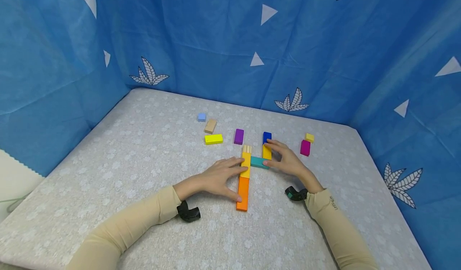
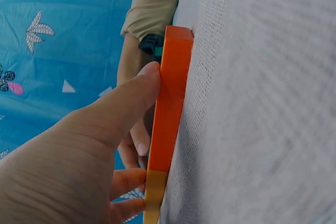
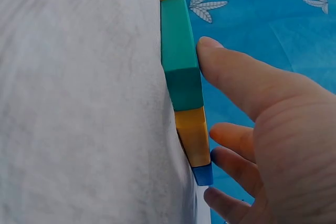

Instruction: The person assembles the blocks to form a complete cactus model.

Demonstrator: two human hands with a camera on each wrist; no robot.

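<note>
1. Cataloguing teal block: we log it beyond, right of orange block, long axis crosswise.
2. Right hand, nearer: fingers spread, thumb on teal block.
3. Left hand: fingers spread, thumb on orange block.

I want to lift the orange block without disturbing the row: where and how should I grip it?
Probably pinch the orange block by its two long sides, around the middle, coming from above. It lies flat, and its far end butts against the yellow block, so gripping end to end looks awkward, while its long sides are clear of other blocks.
</note>
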